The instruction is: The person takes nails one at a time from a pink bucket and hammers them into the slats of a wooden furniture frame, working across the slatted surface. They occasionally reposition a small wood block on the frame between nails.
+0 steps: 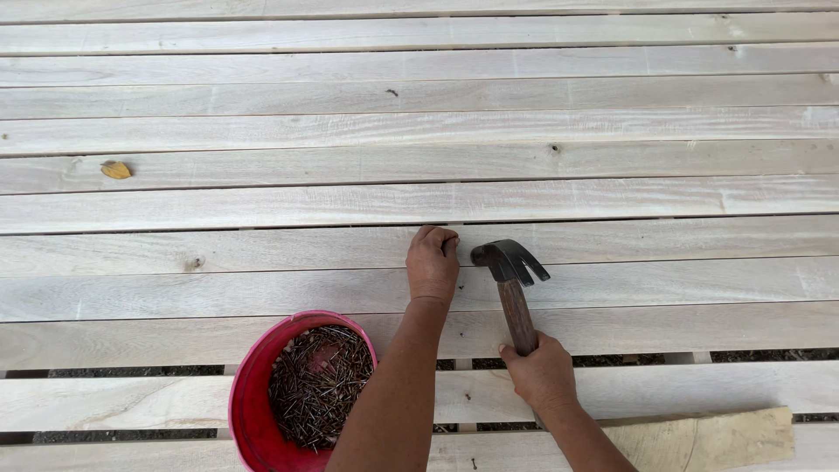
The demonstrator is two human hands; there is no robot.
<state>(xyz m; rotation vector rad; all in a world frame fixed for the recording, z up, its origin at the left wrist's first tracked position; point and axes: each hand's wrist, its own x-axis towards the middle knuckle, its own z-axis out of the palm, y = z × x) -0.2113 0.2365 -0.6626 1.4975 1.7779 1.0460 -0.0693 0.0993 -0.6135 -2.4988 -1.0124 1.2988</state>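
Hammer (511, 280): one, claw type, dark steel head, brown wooden handle. Gripped at handle end by right hand (544, 374), fingers wrapped fully closed. Head resting near board surface, just right of left hand (433, 262).

Left hand: fingers curled, tips pinched together against a pale plank (262, 249) just left of hammer head; whatever is pinched too small to tell.

Bowl (262, 393): one, round, red plastic, below and left of hammer, beside left forearm. Filled with loose dark nails (316, 383), too many to count.

Planks: about twelve pale boards, laid side by side, running left to right, gaps between those below hammer.

Leaf (115, 170): one, yellow, dry, far up and left of hammer.

Board offcut (725, 437): one, yellowish, below and right of hammer.
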